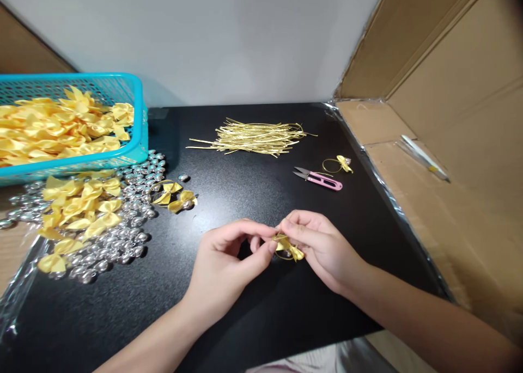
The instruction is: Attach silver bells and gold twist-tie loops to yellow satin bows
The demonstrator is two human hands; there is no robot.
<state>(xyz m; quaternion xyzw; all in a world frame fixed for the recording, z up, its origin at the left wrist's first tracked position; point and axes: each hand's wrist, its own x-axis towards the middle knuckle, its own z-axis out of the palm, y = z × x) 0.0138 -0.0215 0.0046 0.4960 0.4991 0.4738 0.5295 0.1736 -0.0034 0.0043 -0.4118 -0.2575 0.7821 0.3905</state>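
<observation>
yellow bow (296, 252), gold ties (257, 138), pink snips (330, 183)

I count: my left hand (231, 258) and my right hand (324, 245), 2 | yellow bow (295, 252) in my fingers, 1 | pink snips (324, 181), 1 | looped bow (345, 165) near them, 1 | blue basket (141, 120), 1 | white slim tool (423, 156), 1 | gold ties (261, 138), silver beads (133, 197), basket bows (61, 125), heaped bows (81, 205): overlapping, I can't count
</observation>
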